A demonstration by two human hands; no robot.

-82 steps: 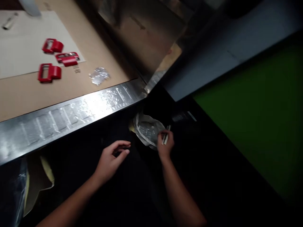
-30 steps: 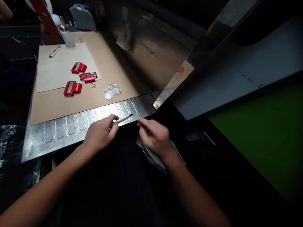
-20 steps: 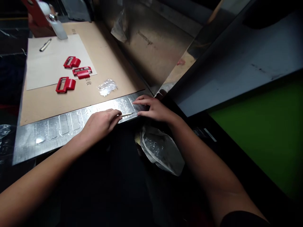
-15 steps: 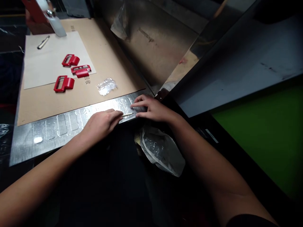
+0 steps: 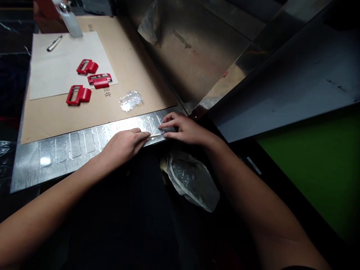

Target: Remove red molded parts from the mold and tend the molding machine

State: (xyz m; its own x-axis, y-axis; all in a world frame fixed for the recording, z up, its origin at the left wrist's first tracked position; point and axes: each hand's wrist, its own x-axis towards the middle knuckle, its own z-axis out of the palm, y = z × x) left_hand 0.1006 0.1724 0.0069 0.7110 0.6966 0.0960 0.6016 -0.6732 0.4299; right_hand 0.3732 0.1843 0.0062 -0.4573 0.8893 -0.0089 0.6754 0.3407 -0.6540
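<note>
On my head feed, the right hand (image 5: 187, 130) has come down onto the shiny silver metal strip (image 5: 25, 176), fingers spread; my left hand (image 5: 125, 144) grips a slim cream pen-shaped tool (image 5: 155, 135) there; three red plastic frames (image 5: 86, 97) and crumpled clear film (image 5: 131, 101) lie beyond, a translucent grey bag (image 5: 195, 183) below

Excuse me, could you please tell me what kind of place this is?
It is probably a workshop or small factory: three similar red parts lie near each other, clear rectangular pieces sit in a row along a metal edge, and the left hand holds a slim pale tool.
</note>
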